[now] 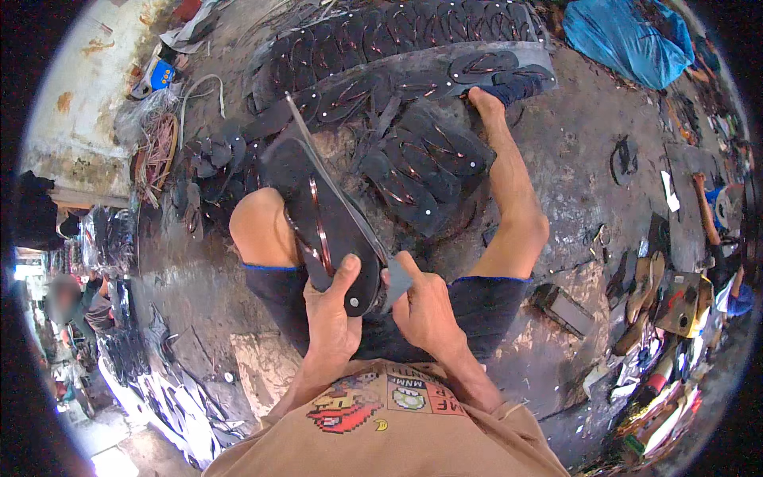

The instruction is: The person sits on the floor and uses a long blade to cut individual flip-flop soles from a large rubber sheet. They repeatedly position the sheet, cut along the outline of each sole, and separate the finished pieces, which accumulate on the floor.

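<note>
Printed lettering and pictures, among them a red design and small panels, cover the front of the brown shirt (433, 437), just below both hands. Far to the right of the fingers, a brown box (678, 304) bears a red mark.

The black sandal (343, 230) is in the left hand (332, 322), above the lap. Its long axis runs away from the fingers, tilting up and to the left; the end with a white dot lies beside the left thumb, the wider end points outward. The strap (322, 238) glints copper. A thin pale strip (305, 127) follows the sole's right edge and sticks out past it.

The left fingers grasp the sandal near its closer end, thumb on top. The right hand (429, 314) is curled, its fingers pinching a grey flat piece (400, 278) at the sole's right edge. Both forearms rise from below, converging at the sandal.

Beyond the fingers, more black sandals (397, 187) lie on the floor (576, 183) between the legs; farther beyond, others stand in a tight row.
</note>
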A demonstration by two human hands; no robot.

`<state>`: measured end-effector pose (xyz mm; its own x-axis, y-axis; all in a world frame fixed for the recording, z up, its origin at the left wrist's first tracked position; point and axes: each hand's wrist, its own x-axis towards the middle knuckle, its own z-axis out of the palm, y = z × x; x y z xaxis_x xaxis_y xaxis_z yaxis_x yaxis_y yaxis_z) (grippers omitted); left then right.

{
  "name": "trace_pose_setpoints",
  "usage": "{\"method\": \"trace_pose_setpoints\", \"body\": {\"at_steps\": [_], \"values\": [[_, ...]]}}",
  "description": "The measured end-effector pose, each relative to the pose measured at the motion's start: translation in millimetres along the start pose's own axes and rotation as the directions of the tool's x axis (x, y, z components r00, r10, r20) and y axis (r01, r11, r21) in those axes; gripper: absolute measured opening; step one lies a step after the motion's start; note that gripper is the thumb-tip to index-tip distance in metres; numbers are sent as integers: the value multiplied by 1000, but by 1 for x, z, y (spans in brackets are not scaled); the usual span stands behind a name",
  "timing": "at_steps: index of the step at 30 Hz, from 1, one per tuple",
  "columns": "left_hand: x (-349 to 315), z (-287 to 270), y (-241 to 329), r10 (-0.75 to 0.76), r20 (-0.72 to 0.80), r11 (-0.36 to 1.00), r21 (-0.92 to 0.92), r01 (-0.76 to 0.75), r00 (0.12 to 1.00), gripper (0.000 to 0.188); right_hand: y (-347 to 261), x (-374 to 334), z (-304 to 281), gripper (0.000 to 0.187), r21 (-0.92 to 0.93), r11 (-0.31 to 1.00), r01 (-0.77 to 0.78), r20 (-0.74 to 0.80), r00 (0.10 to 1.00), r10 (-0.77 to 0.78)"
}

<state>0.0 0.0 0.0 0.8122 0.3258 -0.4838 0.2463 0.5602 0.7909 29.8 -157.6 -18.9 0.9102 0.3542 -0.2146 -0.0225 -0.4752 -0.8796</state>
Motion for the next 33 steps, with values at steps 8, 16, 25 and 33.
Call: {"method": "trace_pose_setpoints", "body": {"at_steps": [8,16,25,33], "values": [[-13,-18,-3,22,-16,999,-25,-22,1000,38,39,-40,-16,34,16,996,-92,141,986,89],[-18,-12,6,-60,-20,998,-32,59,998,49,34,66,20,49,96,987,131,42,990,-136],[-23,-38,10,-113,-73,993,18,114,991,57,-13,186,59,50,-52,986,155,-133,978,-161],[-43,-32,8,-65,-177,950,291,115,982,76,-8,193,15,68,521,846,112,-113,992,-62]]}}
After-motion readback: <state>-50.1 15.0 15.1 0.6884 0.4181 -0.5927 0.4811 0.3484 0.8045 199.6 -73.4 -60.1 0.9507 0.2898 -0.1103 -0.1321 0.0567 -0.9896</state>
